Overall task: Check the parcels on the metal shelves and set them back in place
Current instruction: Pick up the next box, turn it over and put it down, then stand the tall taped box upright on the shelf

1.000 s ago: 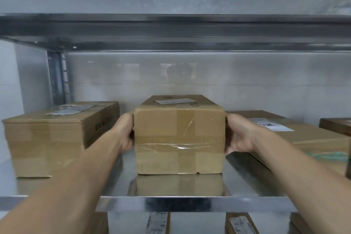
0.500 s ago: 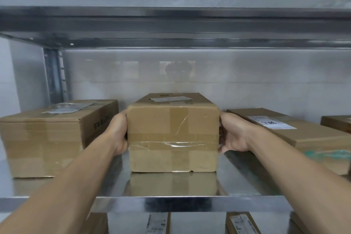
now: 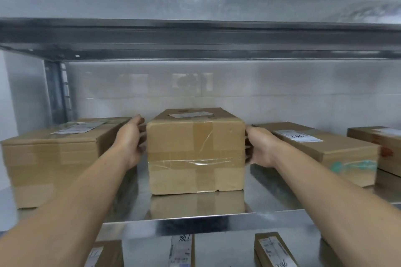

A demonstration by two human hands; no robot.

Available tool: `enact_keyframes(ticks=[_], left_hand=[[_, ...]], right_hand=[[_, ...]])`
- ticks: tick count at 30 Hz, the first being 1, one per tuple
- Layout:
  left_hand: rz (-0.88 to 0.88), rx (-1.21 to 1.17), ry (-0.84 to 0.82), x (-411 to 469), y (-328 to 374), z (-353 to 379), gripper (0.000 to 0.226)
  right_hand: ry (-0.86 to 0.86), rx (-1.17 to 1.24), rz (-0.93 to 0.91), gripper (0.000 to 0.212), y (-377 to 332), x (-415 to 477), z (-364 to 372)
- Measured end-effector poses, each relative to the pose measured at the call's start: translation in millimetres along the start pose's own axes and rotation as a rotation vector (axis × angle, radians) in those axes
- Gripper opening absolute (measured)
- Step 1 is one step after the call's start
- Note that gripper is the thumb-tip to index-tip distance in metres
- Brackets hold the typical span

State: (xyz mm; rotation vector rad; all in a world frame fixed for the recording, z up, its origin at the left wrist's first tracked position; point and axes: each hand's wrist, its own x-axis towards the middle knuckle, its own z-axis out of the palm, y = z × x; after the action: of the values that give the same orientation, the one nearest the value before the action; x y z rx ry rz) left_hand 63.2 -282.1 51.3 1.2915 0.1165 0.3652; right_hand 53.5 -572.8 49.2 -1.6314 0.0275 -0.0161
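L/R hands (image 3: 130,141) (image 3: 258,149) open, flanking box (image 3: 196,156)

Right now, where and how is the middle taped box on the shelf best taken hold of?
By its two side faces, hands coming from the front: left hand on one, right hand on the other. The middle box sits flat on the shelf, hiding its underside, and gaps part it from the left box and the right box.
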Motion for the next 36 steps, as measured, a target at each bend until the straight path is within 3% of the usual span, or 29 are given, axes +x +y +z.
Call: enact_keyframes(ticks=[7,13,24,36], left_hand=[[0.425,0.354,0.111,-10.1,36.9,-6.4,0.026],[0.624,0.425,0.063,-39.7,55.4,29.8,0.011],[0.608,0.473,-0.183,-87.8,10.4,175.3,0.022],[0.381,0.394,-0.126,-105.9,-50.7,283.9,0.021]], right_hand=[[0.098,0.012,-0.062,0.033,-4.6,-5.1,-2.5],[0.142,-0.057,-0.093,0.029,-12.2,-7.8,-18.8],[0.151,-0.106,-0.237,0.007,-34.7,-14.9,-119.2],[0.344,-0.234,-0.274,0.019,-18.5,16.1,-260.7]])
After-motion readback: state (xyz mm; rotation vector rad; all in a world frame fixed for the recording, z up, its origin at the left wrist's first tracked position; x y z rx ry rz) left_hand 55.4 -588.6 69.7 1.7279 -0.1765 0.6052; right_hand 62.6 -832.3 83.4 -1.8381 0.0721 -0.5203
